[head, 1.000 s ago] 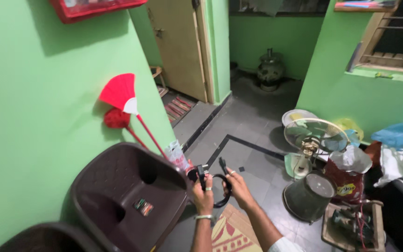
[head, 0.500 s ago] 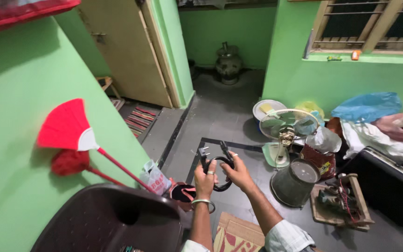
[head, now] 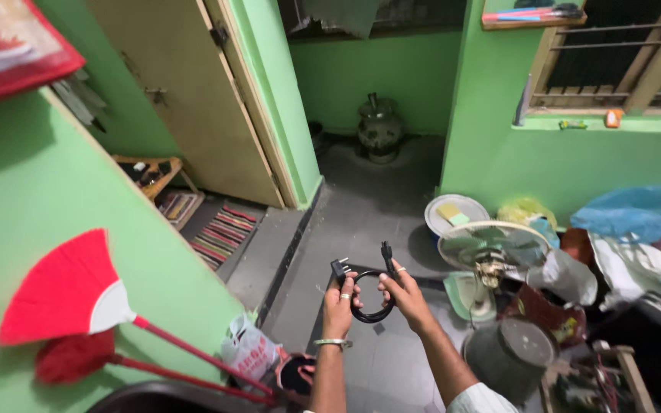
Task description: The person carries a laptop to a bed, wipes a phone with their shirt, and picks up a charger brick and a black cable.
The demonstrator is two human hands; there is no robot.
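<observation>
The fan (head: 491,256) is standing on the floor right of the cable (head: 369,294), with the bucket (head: 508,356) in front of the fan. The broom (head: 78,302) is leaning far left of the fan, and the pot (head: 379,128) is sitting behind it.

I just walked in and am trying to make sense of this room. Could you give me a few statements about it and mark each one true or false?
1. Both hands hold a coiled black power cord. True: the left hand grips near the plug end, the right hand near the other connector.
2. A blue broom leans on the wall. False: the fan-shaped broom is red.
3. A table fan stands on the floor to the right of the hands. True.
4. The wooden door is painted green. False: it is tan; the walls are green.
5. The left wrist is bare. False: it wears a bangle.
</observation>
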